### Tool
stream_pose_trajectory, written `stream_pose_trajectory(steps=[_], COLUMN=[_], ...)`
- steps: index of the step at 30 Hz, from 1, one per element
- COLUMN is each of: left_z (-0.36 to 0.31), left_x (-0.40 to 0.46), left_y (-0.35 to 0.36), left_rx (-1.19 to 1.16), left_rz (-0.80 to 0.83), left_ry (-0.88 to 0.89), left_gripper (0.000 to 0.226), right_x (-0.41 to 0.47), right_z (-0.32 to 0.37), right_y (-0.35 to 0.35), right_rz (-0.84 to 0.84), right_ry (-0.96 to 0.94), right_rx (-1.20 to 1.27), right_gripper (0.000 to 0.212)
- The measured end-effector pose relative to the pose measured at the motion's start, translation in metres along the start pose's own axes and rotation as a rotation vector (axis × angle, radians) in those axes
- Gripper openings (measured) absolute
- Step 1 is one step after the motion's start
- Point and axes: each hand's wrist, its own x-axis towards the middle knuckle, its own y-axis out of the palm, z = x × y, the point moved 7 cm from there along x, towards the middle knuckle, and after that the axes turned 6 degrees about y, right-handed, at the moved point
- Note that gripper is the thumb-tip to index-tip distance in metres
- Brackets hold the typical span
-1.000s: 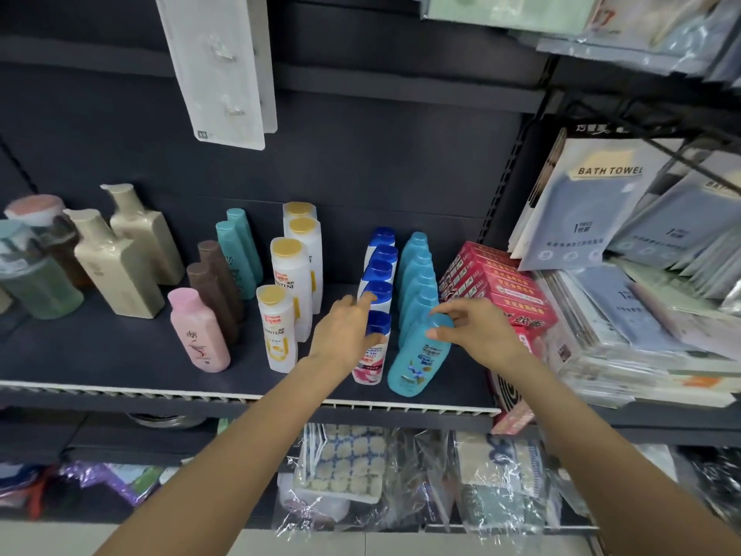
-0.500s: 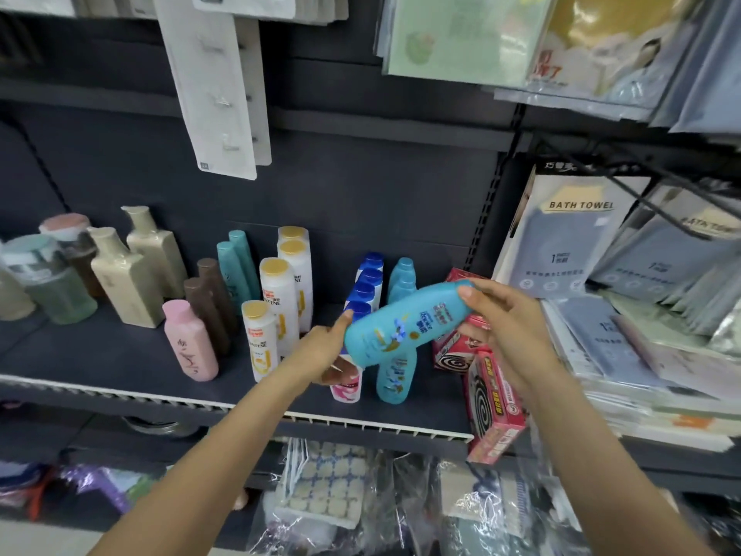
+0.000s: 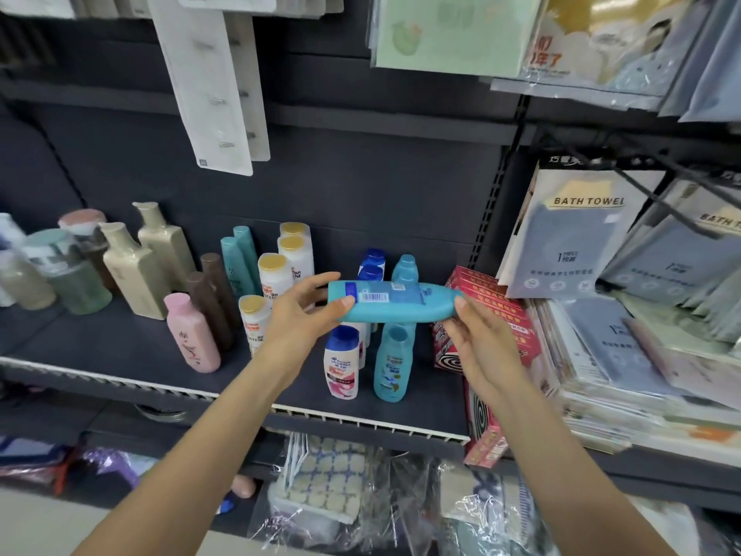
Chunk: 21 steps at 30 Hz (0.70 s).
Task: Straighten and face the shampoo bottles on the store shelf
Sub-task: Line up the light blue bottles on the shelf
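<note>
Got one blue bottle (image 3: pixel 395 301) sideways off the shelf (image 3: pixel 120 347), barcode up, pinched between both hands: left hand (image 3: pixel 298 315), right hand (image 3: pixel 481 347). Rows below my hands look mostly tidy; this one still needs reshelving.

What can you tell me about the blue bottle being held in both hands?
The light blue shampoo bottle looks like smooth plastic. It lies sideways in the air above the shelf rows, its back label and barcode facing the camera. The left hand grips one end and the right hand holds the other by the fingertips. Its cap is hidden.
</note>
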Motion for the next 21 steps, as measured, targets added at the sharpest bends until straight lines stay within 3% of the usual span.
stream_pose_trajectory(steps=[4,10,15,18,21], left_z=[-0.022,-0.036,-0.021,-0.007,0.007], left_x=[-0.004,-0.003,0.001,0.004,0.009], left_y=[-0.001,-0.011,-0.022,-0.022,-0.019], left_rx=[0.094,0.053,-0.128,-0.241,-0.293], left_rz=[0.066,0.107,0.006,-0.024,0.000], left_ry=[0.187,0.270,0.150,0.026,-0.107], left_gripper=[0.048,0.052,0.040,0.025,0.028], right_x=[0.003,0.008,0.009,0.009,0.007], right_z=[-0.003,-0.003,0.002,0.009,0.016], right_y=[0.010,0.024,0.030,0.040,0.048], right_rz=[0.097,0.184,0.179,0.233,0.300], right_ry=[0.031,0.029,-0.009,-0.047,-0.083], right_rx=[0.055,0.089,0.043,0.058,0.036], right_gripper=[0.029,0.040,0.030,0.040,0.056])
